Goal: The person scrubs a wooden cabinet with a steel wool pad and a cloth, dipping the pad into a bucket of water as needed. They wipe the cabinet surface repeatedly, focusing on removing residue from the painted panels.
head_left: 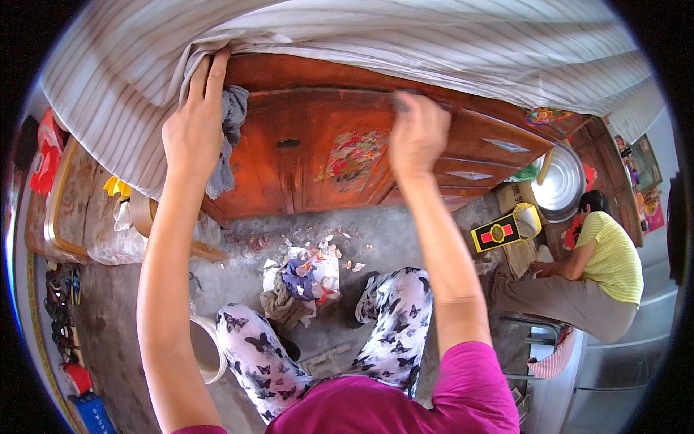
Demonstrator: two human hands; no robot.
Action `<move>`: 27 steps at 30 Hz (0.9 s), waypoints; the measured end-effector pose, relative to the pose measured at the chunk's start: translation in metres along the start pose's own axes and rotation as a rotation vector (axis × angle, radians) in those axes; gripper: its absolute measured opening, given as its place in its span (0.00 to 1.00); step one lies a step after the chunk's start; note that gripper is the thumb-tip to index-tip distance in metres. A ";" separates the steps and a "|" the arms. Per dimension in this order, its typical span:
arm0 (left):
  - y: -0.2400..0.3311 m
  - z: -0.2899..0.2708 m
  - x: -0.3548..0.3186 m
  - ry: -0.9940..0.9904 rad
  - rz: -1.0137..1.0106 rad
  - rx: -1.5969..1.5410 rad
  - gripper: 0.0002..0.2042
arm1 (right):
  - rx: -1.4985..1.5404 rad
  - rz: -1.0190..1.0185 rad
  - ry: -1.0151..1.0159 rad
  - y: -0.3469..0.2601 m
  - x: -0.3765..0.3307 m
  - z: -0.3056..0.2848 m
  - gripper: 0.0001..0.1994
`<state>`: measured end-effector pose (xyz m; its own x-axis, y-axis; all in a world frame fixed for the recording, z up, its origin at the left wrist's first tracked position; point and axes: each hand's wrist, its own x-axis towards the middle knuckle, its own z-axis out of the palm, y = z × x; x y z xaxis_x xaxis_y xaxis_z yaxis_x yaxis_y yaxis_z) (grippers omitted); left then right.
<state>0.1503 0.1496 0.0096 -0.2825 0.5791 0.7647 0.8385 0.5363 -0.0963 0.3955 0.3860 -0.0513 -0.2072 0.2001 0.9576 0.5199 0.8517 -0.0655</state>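
My left hand (191,137) is raised at the upper left, its fingers up under the gathered edge of a white-and-grey striped sheet (463,36), holding it up. A grey rag (223,170) hangs beside that hand, against the cabinet; whether the hand also holds it is hidden. The red-brown wooden cabinet (260,173) has painted flowers on its front panel. In front of this panel my right hand (419,137) is closed and blurred by motion. A small dark bit shows at its fingers, too smeared to name.
Scraps of paper and crumpled cloths (296,282) lie on the floor before my knees. A white bucket (208,351) stands by my left leg. To the right are a black-and-yellow box (506,230), a large metal basin (562,184) and a seated person (603,253) in a yellow shirt.
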 end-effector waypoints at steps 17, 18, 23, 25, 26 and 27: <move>0.004 -0.001 -0.002 -0.037 -0.019 0.020 0.41 | -0.083 0.068 -0.092 0.073 -0.006 -0.033 0.17; 0.006 -0.004 0.000 -0.025 -0.018 0.024 0.41 | -0.093 0.129 -0.037 0.061 -0.008 -0.022 0.17; 0.000 -0.004 -0.001 -0.112 -0.071 0.013 0.42 | 0.166 -0.009 -0.048 -0.029 -0.002 0.013 0.15; 0.000 -0.007 0.001 -0.148 -0.091 0.009 0.43 | 0.157 -0.062 -0.077 -0.011 -0.001 0.008 0.16; -0.004 -0.009 0.002 -0.105 -0.065 0.007 0.43 | 0.123 -0.110 -0.060 0.009 -0.001 0.003 0.16; -0.004 -0.006 0.000 -0.070 -0.040 -0.006 0.43 | 0.069 -0.008 -0.050 0.031 -0.004 -0.006 0.17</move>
<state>0.1498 0.1436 0.0140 -0.3478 0.5984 0.7218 0.8285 0.5565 -0.0622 0.4176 0.4090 -0.0556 -0.2526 0.2158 0.9432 0.4601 0.8843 -0.0791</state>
